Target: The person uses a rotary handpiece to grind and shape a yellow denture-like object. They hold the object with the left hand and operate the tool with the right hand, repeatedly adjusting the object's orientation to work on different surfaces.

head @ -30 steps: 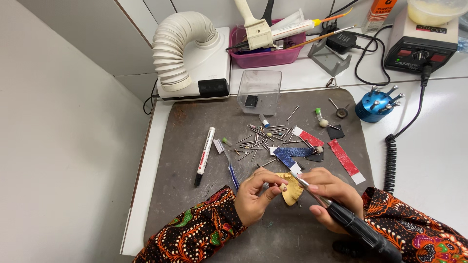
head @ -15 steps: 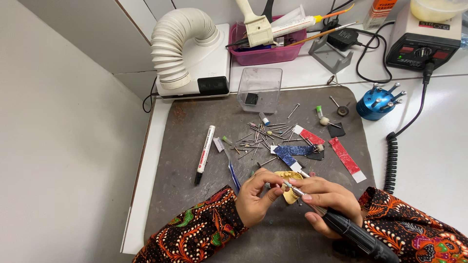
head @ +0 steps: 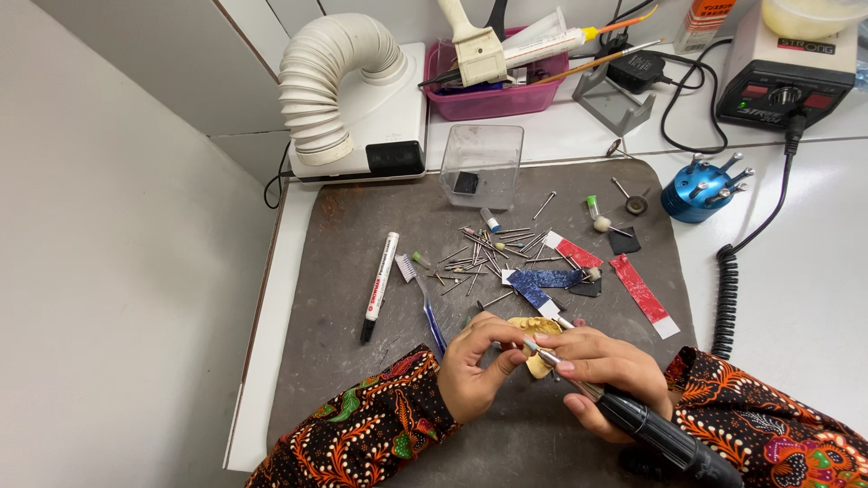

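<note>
My left hand [head: 477, 363] grips a small yellow dental cast [head: 535, 326] above the grey work mat [head: 353, 235]. My right hand [head: 604, 372] holds a black rotary handpiece [head: 646, 427] like a pen. Its metal tip touches the cast between my two hands. Part of the cast is hidden by my fingers. Both sleeves are patterned in orange, green and black.
Several loose burs [head: 488, 248] and red and blue paper strips [head: 638, 289] lie past my hands. A white marker [head: 380, 285], a blue toothbrush [head: 425, 303], a clear box [head: 482, 165], a blue bur stand [head: 701, 192], a white suction hose [head: 316, 86], a pink tray [head: 493, 95] and a control unit [head: 782, 77] sit around.
My hands have drawn slightly closer together, and the handpiece tip has shifted a little over the cast. Everything else on the mat is where it was.
</note>
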